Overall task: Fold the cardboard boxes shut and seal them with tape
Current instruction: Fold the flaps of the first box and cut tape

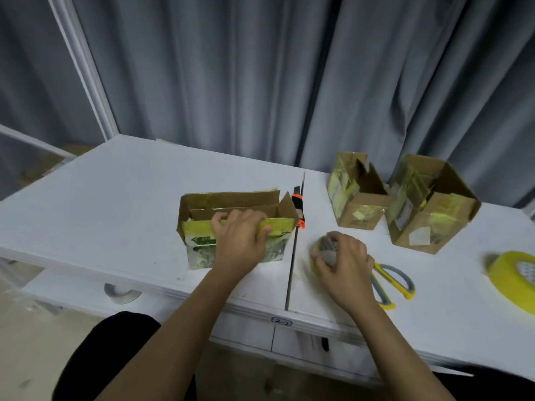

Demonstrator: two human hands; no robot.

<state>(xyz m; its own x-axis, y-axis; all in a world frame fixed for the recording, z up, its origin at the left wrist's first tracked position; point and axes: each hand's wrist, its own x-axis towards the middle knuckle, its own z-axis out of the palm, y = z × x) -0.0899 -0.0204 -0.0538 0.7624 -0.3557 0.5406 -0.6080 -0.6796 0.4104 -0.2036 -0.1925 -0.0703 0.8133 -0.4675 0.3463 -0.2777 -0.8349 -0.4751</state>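
Head view: cardboard box (231, 224) (tape-crusted, open-topped)

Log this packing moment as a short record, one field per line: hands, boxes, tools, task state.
left hand: gripping the near flap of the open box
right hand: closed on a tape roll lying on the table
other boxes: two boxes at back right, flaps open
tools: scissors beside the right hand; spare yellow tape roll far right; orange-black cutter behind the box
task state: no box shut yet
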